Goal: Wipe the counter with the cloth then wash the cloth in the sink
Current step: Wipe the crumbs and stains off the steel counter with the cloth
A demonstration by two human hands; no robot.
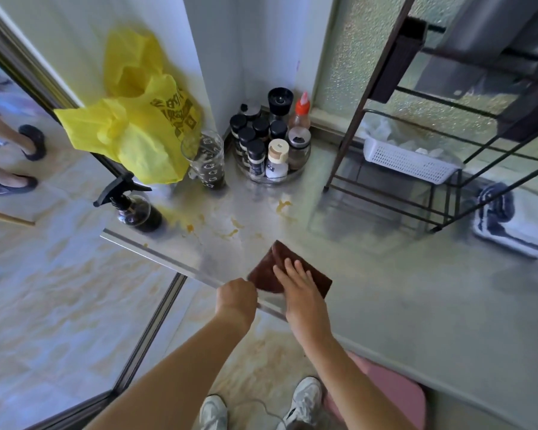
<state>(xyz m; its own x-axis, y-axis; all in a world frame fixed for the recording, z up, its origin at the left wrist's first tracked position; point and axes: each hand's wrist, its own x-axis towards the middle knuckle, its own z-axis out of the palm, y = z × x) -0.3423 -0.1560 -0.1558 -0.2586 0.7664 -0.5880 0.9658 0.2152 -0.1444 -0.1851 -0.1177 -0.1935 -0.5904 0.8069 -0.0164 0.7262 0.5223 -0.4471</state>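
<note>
Several yellow spills [235,226] left on counter [385,290]. Right hand [302,290] flat, fingers spread on cloth [317,282]; left hand [238,294] curled at edge, grip unclear. Wiping step; next, guessing push cloth toward spills.

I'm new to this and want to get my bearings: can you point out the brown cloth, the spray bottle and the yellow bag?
brown cloth [281,259]: head view, on its bare far corner beyond the fingers.
spray bottle [137,212]: head view, on its dark round body.
yellow bag [143,131]: head view, on its crumpled middle.
</note>
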